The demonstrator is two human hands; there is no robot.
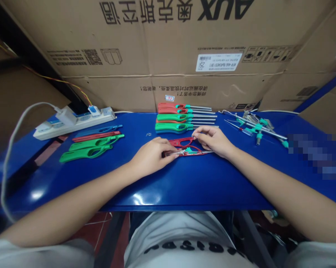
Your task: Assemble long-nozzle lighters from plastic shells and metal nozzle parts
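A red plastic lighter shell (182,142) lies open on the blue table (184,186), with a metal-tube and teal inner part (189,151) set in it. My left hand (152,156) rests at the shell's left end, fingers curled and pinching it. My right hand (212,139) is at the shell's right side, fingers closed on its upper edge. Behind them lies a stack of finished long-nosed lighters (181,118) in red, orange, green and blue with metal tubes pointing right.
Empty green, red and blue shell halves (92,147) lie at the left. A white power strip (73,121) with a cable sits at the back left. Loose metal-tube inner parts (254,126) are at the right. Cardboard boxes (168,48) wall off the back.
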